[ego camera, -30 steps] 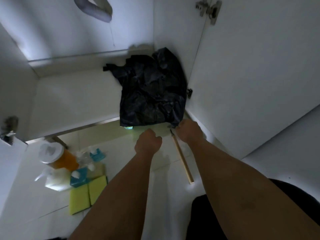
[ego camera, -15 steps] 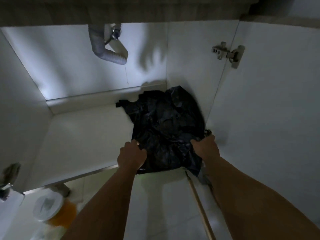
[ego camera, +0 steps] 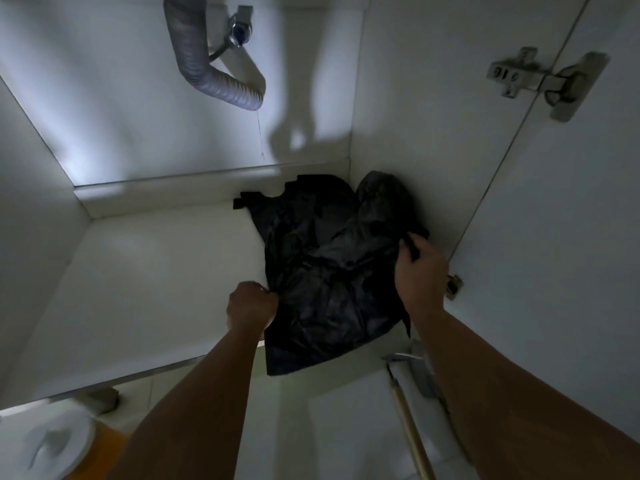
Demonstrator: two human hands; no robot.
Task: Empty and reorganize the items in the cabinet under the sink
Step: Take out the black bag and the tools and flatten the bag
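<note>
White-lidded orange plastic jar (ego camera: 52, 445) out on the floor tiles, lower left. White cabinet floor (ego camera: 156, 289) bare at left. Left hand (ego camera: 251, 310) pinches crumpled black plastic bag (ego camera: 329, 271) in right rear corner; right hand (ego camera: 420, 268) grips its far edge. Emptying looks done; restocking barely begun.

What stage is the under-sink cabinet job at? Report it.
Done, it seems: an orange container stands out on the floor, and the cabinet floor left of the bag lies bare. In hand: the left hand and right hand grip the black plastic bag, partly overhanging the front edge. Left: whatever reorganizing follows.
</note>
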